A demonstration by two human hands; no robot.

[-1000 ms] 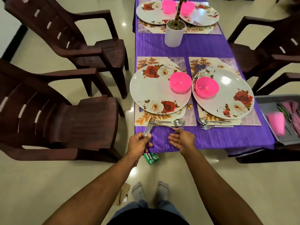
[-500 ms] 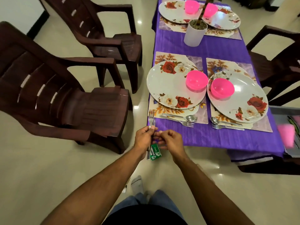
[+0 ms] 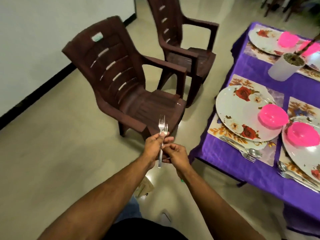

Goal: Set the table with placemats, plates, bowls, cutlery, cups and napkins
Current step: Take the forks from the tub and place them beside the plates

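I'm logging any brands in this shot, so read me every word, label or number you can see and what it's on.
No text can be read.
Pale sticker on the near brown chair: blurred, unreadable.
Forks in the left hand: no visible marking.

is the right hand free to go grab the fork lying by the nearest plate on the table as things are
Probably not right away. The right hand is curled at the handles of the forks that the left hand grips. The path to the fork on the table looks open, with nothing between.
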